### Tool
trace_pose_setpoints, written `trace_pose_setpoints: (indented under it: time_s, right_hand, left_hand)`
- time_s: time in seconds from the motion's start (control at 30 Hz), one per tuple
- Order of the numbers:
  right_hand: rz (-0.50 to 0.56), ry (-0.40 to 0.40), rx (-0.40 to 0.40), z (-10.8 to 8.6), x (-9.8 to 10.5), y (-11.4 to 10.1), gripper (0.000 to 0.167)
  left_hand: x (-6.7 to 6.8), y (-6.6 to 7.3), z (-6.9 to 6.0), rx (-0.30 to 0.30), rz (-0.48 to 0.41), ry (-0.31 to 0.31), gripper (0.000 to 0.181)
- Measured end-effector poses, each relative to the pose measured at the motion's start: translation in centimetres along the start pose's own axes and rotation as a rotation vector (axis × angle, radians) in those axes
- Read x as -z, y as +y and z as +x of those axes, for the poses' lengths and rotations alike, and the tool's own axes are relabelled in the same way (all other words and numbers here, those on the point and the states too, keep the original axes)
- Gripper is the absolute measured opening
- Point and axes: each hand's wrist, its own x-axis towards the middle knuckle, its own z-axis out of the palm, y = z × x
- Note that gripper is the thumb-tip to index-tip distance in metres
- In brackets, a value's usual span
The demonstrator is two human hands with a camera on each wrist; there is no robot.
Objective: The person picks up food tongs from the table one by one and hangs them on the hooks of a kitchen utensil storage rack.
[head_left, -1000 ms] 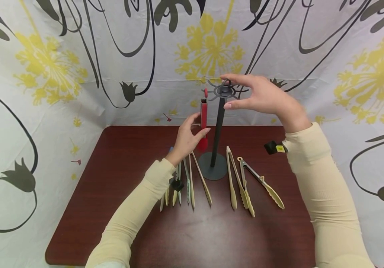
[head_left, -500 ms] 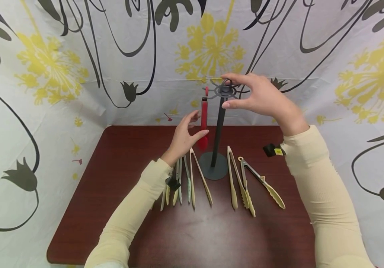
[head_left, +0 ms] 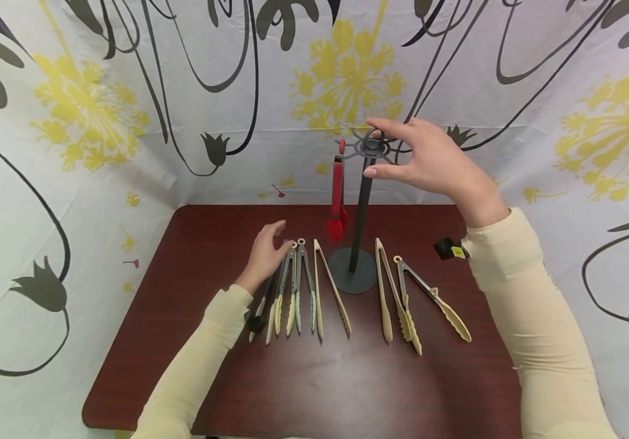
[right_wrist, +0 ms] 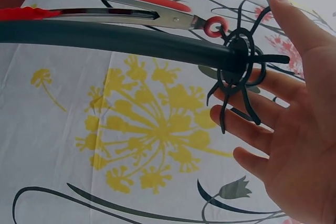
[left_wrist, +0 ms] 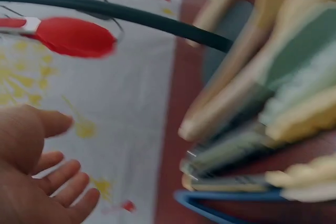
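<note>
A dark utensil stand (head_left: 362, 213) rises from a round base, with curved hooks around its top. Red tongs (head_left: 336, 201) hang from a left-side hook by their red ring, plainest in the right wrist view. My right hand (head_left: 429, 155) grips the stand's hooked top between thumb and fingers; in the right wrist view several fingers lie behind the hooks (right_wrist: 236, 66). My left hand (head_left: 264, 256) holds nothing, its fingers spread beside the leftmost tongs on the table. The left wrist view shows it apart from the blue-handled tongs (left_wrist: 231, 196) and the red tong tips (left_wrist: 79, 38).
Left of the base lie several tongs, among them yellow-tipped tongs (head_left: 278, 314), mint-tipped tongs (head_left: 312, 308) and beige tongs (head_left: 319, 299). On its right are more beige tongs (head_left: 384, 305) and cream-tipped tongs (head_left: 451, 317). A patterned cloth (head_left: 270, 152) hangs behind the brown table (head_left: 314, 390).
My left hand has let go of the red tongs and moved down and left toward the tongs on the table. The red tongs hang free. My right hand stays at the stand's top.
</note>
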Motion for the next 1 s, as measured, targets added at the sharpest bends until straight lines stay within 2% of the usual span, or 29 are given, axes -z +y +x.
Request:
trace_pose_setpoints:
  time_s: [0.17, 0.3, 0.43, 0.67, 1.0]
  right_hand:
    - [-0.035, -0.044, 0.033, 0.0, 0.5, 0.0, 0.081]
    - [-0.043, -0.102, 0.052, -0.1, 1.2, 0.0, 0.076]
    - [-0.055, -0.171, 0.060, -0.1, 2.0, -0.2, 0.073]
    - [-0.042, -0.249, 0.040, 0.1, 2.5, -0.3, 0.076]
    - [-0.012, -0.216, -0.021, 0.4, 2.4, -0.5, 0.082]
  left_hand:
    - [-0.5, -3.2, -1.9, 0.139, 0.105, -0.100, 0.049]
    - [-0.6, -4.8, -3.0, 0.234, 0.145, -0.169, 0.048]
    - [-0.8, -5.8, -3.5, 0.285, 0.137, -0.198, 0.047]
    - [-1.1, -6.9, -3.9, 0.321, 0.103, -0.205, 0.050]
    - [-1.4, -7.3, -4.4, 0.365, 0.070, -0.172, 0.053]
